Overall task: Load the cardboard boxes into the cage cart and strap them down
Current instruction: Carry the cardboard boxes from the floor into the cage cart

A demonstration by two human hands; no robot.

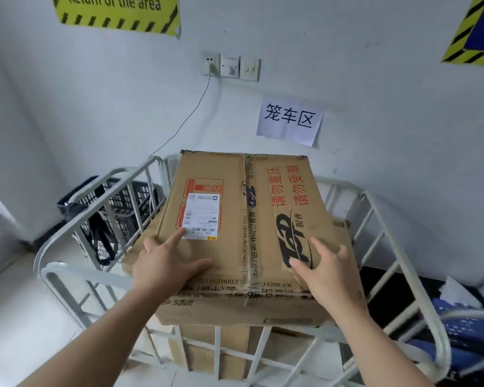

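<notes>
A large cardboard box (235, 219) with red print and a white shipping label sits on top of other boxes inside the white metal cage cart (101, 196). A second box (221, 350) shows below it through the cart's front bars. My left hand (165, 263) lies flat on the top box's near left part, fingers straight, index fingertip at the label. My right hand (327, 272) rests on the near right part with fingers spread and straight. No strap is visible.
A black plastic crate (118, 205) stands behind the cart's left side by the wall. A blue bundle (464, 331) lies at the right of the cart. The white wall carries sockets (229, 65), a cable and a paper sign (289, 121).
</notes>
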